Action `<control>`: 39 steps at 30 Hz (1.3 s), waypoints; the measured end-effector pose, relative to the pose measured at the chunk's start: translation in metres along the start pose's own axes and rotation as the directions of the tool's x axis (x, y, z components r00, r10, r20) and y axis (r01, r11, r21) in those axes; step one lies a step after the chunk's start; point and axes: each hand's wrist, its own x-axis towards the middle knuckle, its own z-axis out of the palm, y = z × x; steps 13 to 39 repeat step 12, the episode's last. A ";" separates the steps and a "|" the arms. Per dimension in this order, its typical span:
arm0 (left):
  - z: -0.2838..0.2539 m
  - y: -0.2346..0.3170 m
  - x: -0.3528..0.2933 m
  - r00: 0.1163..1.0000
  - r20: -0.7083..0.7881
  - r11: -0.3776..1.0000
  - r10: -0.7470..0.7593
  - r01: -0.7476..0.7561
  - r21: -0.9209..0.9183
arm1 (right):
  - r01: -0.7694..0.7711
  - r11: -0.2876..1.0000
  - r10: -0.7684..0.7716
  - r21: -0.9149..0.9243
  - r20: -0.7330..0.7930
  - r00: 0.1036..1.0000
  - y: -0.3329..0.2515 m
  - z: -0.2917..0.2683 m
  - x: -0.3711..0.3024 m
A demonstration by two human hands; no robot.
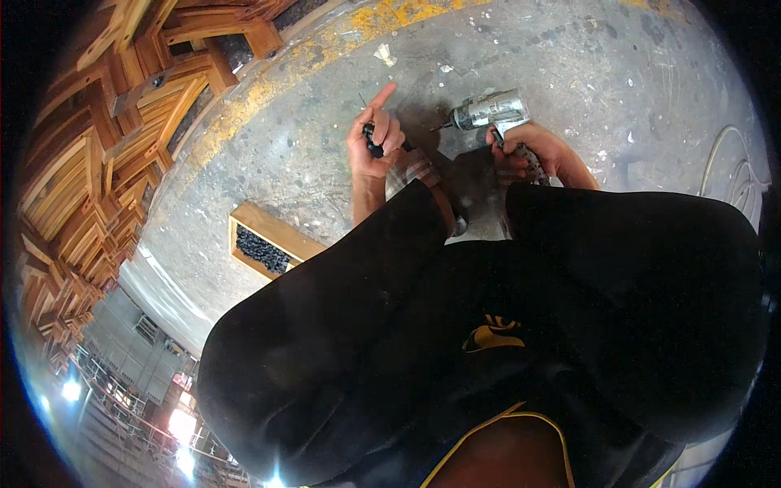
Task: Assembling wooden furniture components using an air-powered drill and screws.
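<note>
My right hand grips the handle of a silver power drill, whose bit points left over the concrete floor. My left hand is closed around a small dark object, with the index finger sticking up. The two hands are about a hand's width apart, above my knees in black trousers. A foot in a sandal shows between the hands.
A wooden box full of dark screws lies on the grey floor to my left. Stacked wooden frames fill the left side beyond a yellow painted line. A light cable curls at the right.
</note>
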 end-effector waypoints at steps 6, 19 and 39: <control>0.009 -0.012 -0.001 0.993 0.072 0.992 -0.090 0.095 -0.077 | 0.058 0.998 -0.058 -0.028 -0.009 0.998 0.005 0.003 0.000; 0.003 -0.026 0.005 0.972 0.081 0.975 -0.219 0.220 0.000 | 0.080 0.996 -0.080 0.029 -0.022 0.997 0.001 0.007 -0.009; 0.003 -0.026 0.005 0.972 0.081 0.975 -0.219 0.220 0.000 | 0.080 0.996 -0.080 0.029 -0.022 0.997 0.001 0.007 -0.009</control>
